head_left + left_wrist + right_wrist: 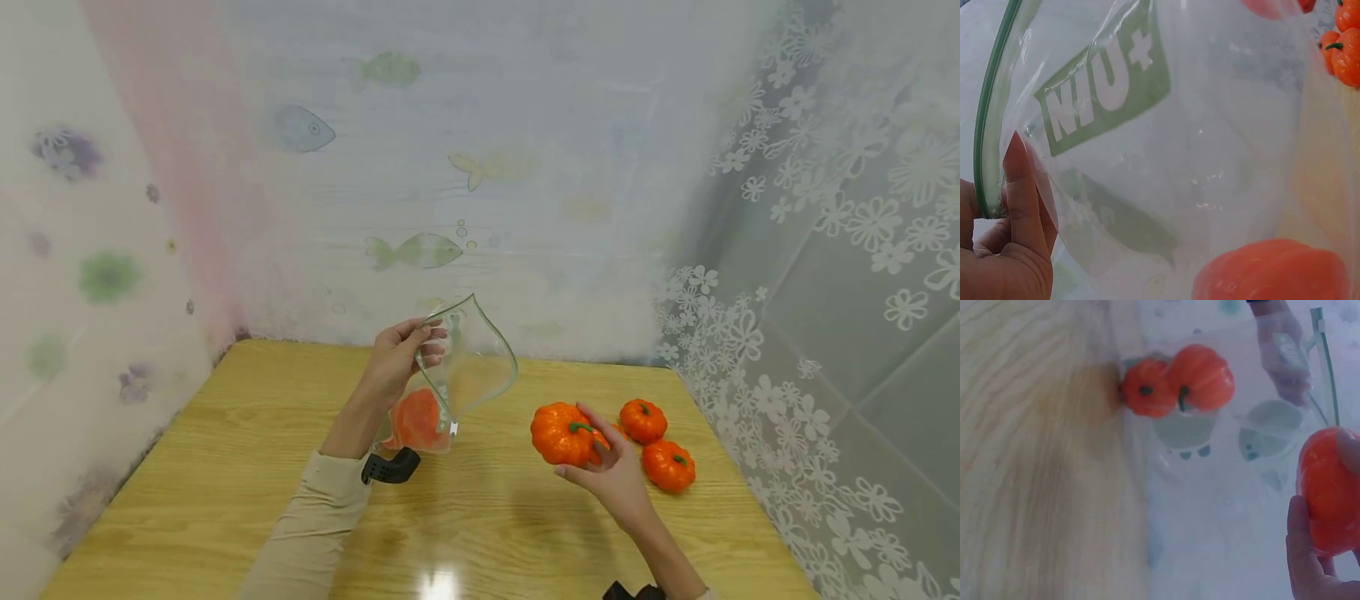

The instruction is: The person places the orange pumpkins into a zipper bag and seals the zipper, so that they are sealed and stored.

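Note:
My left hand (pixel 401 354) pinches the rim of a clear zip bag (pixel 480 375) with a green-edged mouth, which gapes toward the right. "NIU+" is printed on the bag's side in the left wrist view. Low in the bag lie orange toy pumpkins (pixel 416 419); the right wrist view shows two, side by side with green stems. Right of the bag, my right hand (pixel 618 479) grips another orange pumpkin (pixel 558 433) between thumb and fingers, above the table and apart from the bag. The same held pumpkin (pixel 1330 494) is cut off at the right wrist view's edge.
On the right of the wooden table (pixel 247 467) are a rear pumpkin (pixel 642 421) and a nearer pumpkin (pixel 669 467). One more pumpkin (pixel 602 444) shows partly behind my right fingers. Patterned curtains (pixel 570 167) stand behind and at both sides.

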Action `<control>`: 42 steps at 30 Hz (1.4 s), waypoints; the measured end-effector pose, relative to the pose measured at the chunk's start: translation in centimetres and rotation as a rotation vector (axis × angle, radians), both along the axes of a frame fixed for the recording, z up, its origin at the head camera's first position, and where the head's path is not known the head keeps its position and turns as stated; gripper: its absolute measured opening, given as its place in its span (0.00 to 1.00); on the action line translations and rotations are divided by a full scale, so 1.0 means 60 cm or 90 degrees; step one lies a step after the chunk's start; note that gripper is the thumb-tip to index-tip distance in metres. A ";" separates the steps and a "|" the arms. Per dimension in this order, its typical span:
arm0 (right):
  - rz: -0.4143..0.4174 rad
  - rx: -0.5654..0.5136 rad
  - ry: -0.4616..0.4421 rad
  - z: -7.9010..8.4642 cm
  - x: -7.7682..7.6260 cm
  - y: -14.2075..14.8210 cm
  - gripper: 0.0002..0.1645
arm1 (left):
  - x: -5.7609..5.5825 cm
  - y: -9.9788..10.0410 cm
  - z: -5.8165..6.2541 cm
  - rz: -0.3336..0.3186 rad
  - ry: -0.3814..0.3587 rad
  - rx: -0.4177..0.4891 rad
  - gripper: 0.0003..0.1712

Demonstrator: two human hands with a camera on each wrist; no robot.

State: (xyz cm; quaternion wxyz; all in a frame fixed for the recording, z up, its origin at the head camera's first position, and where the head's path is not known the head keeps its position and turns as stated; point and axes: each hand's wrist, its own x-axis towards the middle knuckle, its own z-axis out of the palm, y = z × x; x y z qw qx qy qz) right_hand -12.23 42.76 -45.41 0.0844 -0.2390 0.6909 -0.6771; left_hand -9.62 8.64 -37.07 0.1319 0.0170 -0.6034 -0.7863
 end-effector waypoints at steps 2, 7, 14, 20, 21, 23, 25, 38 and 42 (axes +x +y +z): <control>0.008 -0.018 0.021 0.012 -0.002 -0.007 0.54 | 0.001 -0.001 -0.001 0.000 -0.001 0.003 0.21; 0.035 -0.049 0.040 0.039 -0.001 -0.025 0.54 | 0.005 -0.002 -0.003 -0.005 0.003 0.008 0.21; 0.075 -0.087 0.057 0.067 -0.001 -0.045 0.54 | 0.008 -0.002 -0.005 -0.005 0.010 0.020 0.22; 0.089 -0.130 0.080 0.092 0.001 -0.066 0.54 | 0.009 -0.003 -0.009 -0.008 0.004 0.010 0.22; 0.093 -0.139 0.083 0.096 0.001 -0.071 0.54 | 0.010 -0.003 -0.009 -0.010 0.002 0.009 0.22; 0.105 -0.153 0.090 0.103 0.002 -0.080 0.54 | 0.010 -0.002 -0.009 -0.012 0.000 0.013 0.22; 0.112 -0.157 0.100 0.109 0.002 -0.089 0.54 | 0.011 -0.002 -0.008 -0.016 0.000 0.017 0.22; 0.185 -0.162 0.178 0.144 -0.007 -0.150 0.50 | 0.010 -0.004 -0.013 -0.038 0.016 0.015 0.22; 0.209 -0.175 0.195 0.155 -0.007 -0.170 0.50 | 0.010 -0.003 -0.012 -0.043 0.015 0.013 0.22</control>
